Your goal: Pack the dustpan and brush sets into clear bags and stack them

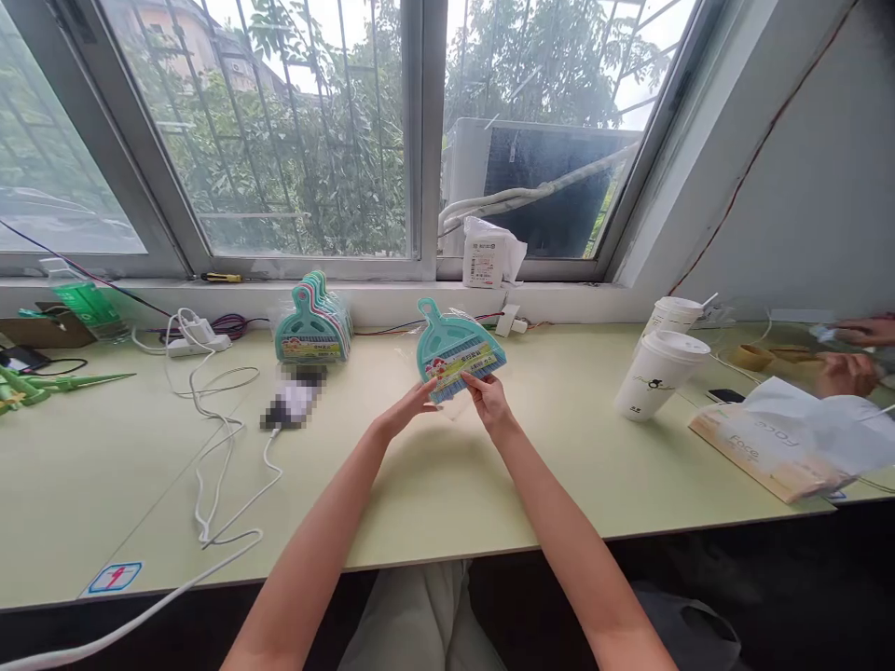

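A teal dustpan and brush set in clear plastic wrap is held up over the table, its handle pointing to the upper left and its bristles low. My left hand grips its lower left corner. My right hand pinches the lower edge near the bristles, right of the middle. A colourful label runs across the set. Further left, a stack of similar wrapped sets, teal with pink and white ones between, stands upright near the windowsill.
A phone with a white cable lies on the left. White cups and a tissue pack stand right. Another person's hands are at the far right, near tape rolls. A white package sits on the sill.
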A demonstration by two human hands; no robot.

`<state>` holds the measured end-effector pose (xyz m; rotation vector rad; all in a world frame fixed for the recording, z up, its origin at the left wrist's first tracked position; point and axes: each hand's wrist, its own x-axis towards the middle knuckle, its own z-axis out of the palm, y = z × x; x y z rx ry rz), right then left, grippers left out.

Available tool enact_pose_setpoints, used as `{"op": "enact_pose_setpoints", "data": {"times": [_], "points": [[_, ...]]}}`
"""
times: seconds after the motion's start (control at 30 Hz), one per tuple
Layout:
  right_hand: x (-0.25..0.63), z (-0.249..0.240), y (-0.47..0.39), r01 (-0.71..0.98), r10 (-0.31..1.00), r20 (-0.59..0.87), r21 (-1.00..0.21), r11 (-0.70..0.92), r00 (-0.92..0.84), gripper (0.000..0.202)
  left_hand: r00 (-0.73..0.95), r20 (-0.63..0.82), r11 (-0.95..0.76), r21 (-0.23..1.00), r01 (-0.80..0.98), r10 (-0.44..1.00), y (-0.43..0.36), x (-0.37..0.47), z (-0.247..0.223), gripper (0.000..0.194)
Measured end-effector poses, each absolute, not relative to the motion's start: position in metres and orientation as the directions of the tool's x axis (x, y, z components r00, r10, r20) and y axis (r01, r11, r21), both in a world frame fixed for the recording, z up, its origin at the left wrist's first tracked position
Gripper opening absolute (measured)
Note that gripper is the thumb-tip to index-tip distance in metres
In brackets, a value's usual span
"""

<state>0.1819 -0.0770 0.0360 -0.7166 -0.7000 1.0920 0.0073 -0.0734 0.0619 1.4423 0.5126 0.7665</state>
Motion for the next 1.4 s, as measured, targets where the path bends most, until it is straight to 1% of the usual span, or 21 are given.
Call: {"op": "enact_pose_setpoints", "data": {"times": [0.1, 0.13, 0.2, 0.3, 0.37, 0.5, 0.67, 0.93, 1.0, 1.03, 1.13, 1.2, 1.23, 1.27, 1.3, 1.33, 1.37, 1.4], "points": [[0.179, 0.03, -0.075, -0.511, 0.947, 0.124, -0.817, 0.268, 0.298, 0.042, 0.524, 0.225, -0.043, 0.941, -0.336, 0.821, -0.065, 0.011, 0.051, 0.055], [0.178, 0.028, -0.075, -0.507, 0.946, 0.119, -0.82, 0.266, 0.303, 0.042, 0.497, 0.229, -0.033, 0.928, -0.371, 0.837, -0.065, 0.014, 0.047, 0.055], [0.177, 0.027, -0.075, -0.494, 0.937, 0.117, -0.824, 0.277, 0.33, 0.043, 0.468, 0.186, 0.017, 0.918, -0.396, 0.864, -0.066, 0.021, 0.04, 0.059], [0.178, 0.03, -0.076, -0.474, 0.923, 0.131, -0.827, 0.304, 0.363, 0.045, 0.485, 0.108, 0.1, 0.918, -0.384, 0.868, -0.071, 0.029, 0.037, 0.061], [0.179, 0.034, -0.077, -0.473, 0.928, 0.147, -0.827, 0.305, 0.342, 0.045, 0.509, 0.104, 0.121, 0.913, -0.389, 0.854, -0.074, 0.029, 0.04, 0.057], [0.184, 0.039, -0.078, -0.495, 0.955, 0.135, -0.831, 0.255, 0.265, 0.046, 0.492, 0.118, 0.105, 0.91, -0.402, 0.862, -0.074, 0.024, 0.047, 0.055], [0.193, 0.035, -0.077, -0.491, 0.979, 0.121, -0.851, 0.188, 0.164, 0.04, 0.482, 0.098, 0.099, 0.925, -0.368, 0.871, -0.07, 0.022, 0.04, 0.052], [0.192, 0.03, -0.075, -0.483, 0.976, 0.097, -0.857, 0.181, 0.194, 0.03, 0.523, 0.112, 0.082, 0.939, -0.333, 0.845, -0.062, 0.025, 0.031, 0.054], [0.194, 0.031, -0.076, -0.469, 0.977, 0.077, -0.868, 0.164, 0.2, 0.029, 0.534, 0.104, 0.086, 0.944, -0.319, 0.839, -0.059, 0.026, 0.028, 0.052], [0.196, 0.032, -0.077, -0.456, 0.983, 0.059, -0.88, 0.134, 0.176, 0.029, 0.534, 0.101, 0.086, 0.945, -0.315, 0.84, -0.057, 0.026, 0.027, 0.051], [0.211, 0.038, -0.083, -0.386, 0.999, -0.032, -0.922, -0.021, 0.024, 0.028, 0.525, 0.087, 0.097, 0.945, -0.312, 0.847, -0.051, 0.025, 0.023, 0.046], [0.226, 0.041, -0.087, -0.292, 0.994, -0.094, -0.951, -0.107, -0.058, 0.028, 0.497, 0.063, 0.123, 0.935, -0.332, 0.866, -0.048, 0.024, 0.022, 0.046], [0.234, 0.041, -0.088, -0.228, 0.993, -0.104, -0.967, -0.115, -0.059, 0.028, 0.47, 0.048, 0.135, 0.927, -0.349, 0.882, -0.047, 0.022, 0.022, 0.046], [0.241, 0.041, -0.089, -0.159, 0.996, -0.087, -0.983, -0.088, -0.017, 0.027, 0.432, 0.031, 0.144, 0.92, -0.366, 0.901, -0.045, 0.021, 0.022, 0.047], [0.247, 0.039, -0.088, -0.088, 0.997, -0.034, -0.996, -0.028, 0.063, 0.026, 0.389, 0.011, 0.15, 0.913, -0.379, 0.921, -0.044, 0.019, 0.022, 0.049], [0.251, 0.037, -0.087, -0.006, 0.986, 0.054, -0.998, 0.056, 0.159, 0.026, 0.35, -0.014, 0.158, 0.908, -0.387, 0.937, -0.042, 0.017, 0.023, 0.05], [0.254, 0.035, -0.085, 0.086, 0.957, 0.163, -0.986, 0.146, 0.238, 0.028, 0.32, -0.042, 0.173, 0.903, -0.392, 0.946, -0.041, 0.014, 0.022, 0.052], [0.255, 0.032, -0.084, 0.179, 0.921, 0.27, -0.957, 0.226, 0.282, 0.034, 0.306, -0.068, 0.192, 0.898, -0.396, 0.95, -0.039, 0.011, 0.022, 0.054]]}}
